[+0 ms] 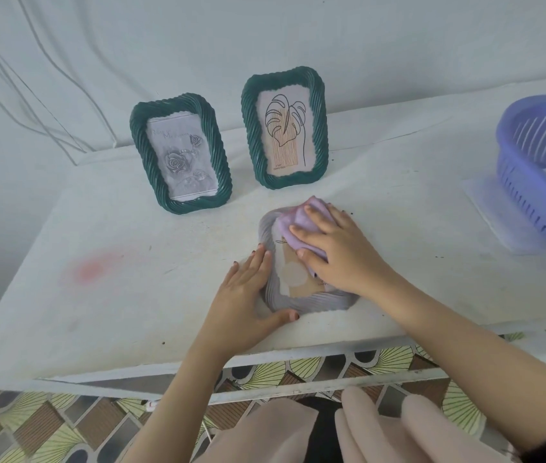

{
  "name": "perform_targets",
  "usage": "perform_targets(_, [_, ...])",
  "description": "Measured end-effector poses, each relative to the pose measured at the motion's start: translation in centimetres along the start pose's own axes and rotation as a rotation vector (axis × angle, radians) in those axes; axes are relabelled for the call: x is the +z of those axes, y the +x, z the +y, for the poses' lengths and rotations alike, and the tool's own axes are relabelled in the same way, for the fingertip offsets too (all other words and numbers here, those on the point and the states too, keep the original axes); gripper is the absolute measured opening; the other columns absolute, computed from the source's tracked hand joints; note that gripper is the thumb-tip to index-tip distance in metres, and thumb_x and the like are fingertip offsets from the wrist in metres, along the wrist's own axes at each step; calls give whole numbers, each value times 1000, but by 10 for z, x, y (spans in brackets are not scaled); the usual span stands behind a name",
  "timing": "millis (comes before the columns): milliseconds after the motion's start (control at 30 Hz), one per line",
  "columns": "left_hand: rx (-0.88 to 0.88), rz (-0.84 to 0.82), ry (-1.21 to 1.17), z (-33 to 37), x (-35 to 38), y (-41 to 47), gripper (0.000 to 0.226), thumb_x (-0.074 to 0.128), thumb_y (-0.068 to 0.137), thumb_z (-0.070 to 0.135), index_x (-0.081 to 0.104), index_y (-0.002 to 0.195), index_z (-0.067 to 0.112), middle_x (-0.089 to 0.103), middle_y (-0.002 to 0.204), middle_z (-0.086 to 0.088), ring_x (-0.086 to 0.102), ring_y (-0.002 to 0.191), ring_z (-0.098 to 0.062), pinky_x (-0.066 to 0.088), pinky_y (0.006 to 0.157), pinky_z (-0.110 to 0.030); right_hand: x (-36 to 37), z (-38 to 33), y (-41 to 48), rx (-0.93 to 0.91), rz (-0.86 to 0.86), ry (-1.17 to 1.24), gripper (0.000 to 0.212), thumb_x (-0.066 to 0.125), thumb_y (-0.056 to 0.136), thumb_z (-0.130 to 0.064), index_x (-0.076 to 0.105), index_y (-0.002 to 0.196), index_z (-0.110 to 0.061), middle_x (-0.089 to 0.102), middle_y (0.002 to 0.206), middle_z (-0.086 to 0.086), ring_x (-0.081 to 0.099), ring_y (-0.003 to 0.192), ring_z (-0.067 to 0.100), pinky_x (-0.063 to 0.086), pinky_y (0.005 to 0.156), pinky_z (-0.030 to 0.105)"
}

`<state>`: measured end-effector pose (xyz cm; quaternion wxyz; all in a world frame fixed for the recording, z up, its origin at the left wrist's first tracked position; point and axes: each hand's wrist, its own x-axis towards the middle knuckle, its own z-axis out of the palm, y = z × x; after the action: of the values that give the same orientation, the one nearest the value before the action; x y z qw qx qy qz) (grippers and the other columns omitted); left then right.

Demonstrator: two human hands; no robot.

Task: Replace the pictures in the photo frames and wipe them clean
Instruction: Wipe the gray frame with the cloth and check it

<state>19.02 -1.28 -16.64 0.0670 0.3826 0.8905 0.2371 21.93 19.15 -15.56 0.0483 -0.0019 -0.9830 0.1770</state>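
Frames number three in the head view: a pale frame lies flat on the white table just below centre, at about 5 o'clock from the two green ones. The rose frame stands at 11 o'clock and the leaf frame at 12. The right hand presses a lilac cloth onto the pale frame's glass, fingers spread flat over the bunched fabric. The left hand steadies the frame, with straight fingers along its left edge and the thumb at its lower edge. A purple basket sits at 3 o'clock, cut off by the picture's edge. I judge wiping to be under way on this frame. Whether the green ones have been wiped or refilled cannot be told. The cloth and hand hide most of the pale frame's picture, and the frame itself looks blurred
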Motion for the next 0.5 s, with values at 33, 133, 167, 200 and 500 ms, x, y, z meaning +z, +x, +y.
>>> perform_targets(33, [1, 4, 10, 0, 1, 0, 113, 36, 61, 86, 16, 147, 16, 2, 148, 12, 1, 139, 0, -2, 114, -22, 0, -1, -4, -35, -18, 18, 53, 33, 87, -49, 49, 132, -28, 27, 152, 7, 16, 141, 36, 11, 114, 47])
perform_targets(133, [4, 16, 21, -2, 2, 0, 111, 30, 62, 89, 19, 146, 16, 5, 149, 10, 4, 139, -1, 0, 114, -23, 1, -7, -30, -168, -73, 64, 54, 25, 87, -53, 51, 130, -33, 25, 153, 0, 10, 144, 23, 12, 116, 44])
perform_targets(167, [3, 20, 20, -2, 3, 0, 111, 28, 62, 89, 20, 146, 17, 6, 149, 9, 5, 139, -2, 1, 114, -23, 0, -8, -42, -190, -76, 92, 52, 26, 89, -51, 53, 129, -34, 24, 153, -3, 8, 144, 18, 12, 116, 41])
perform_targets(200, [2, 24, 20, -3, 3, 0, 111, 27, 62, 89, 21, 146, 16, 6, 150, 9, 6, 139, -2, 1, 114, -23, -1, -8, -54, -196, -78, 121, 50, 27, 90, -51, 52, 129, -34, 22, 153, -6, 6, 144, 12, 9, 116, 38])
perform_targets(500, [12, 12, 17, -3, 2, -1, 109, 27, 63, 88, 13, 147, 20, -4, 147, 17, 0, 140, 2, -7, 111, -17, -27, 20, -29, -61, -87, -121, 61, 8, 81, -62, 39, 131, -48, 14, 152, -16, 8, 143, 14, -13, 113, 47])
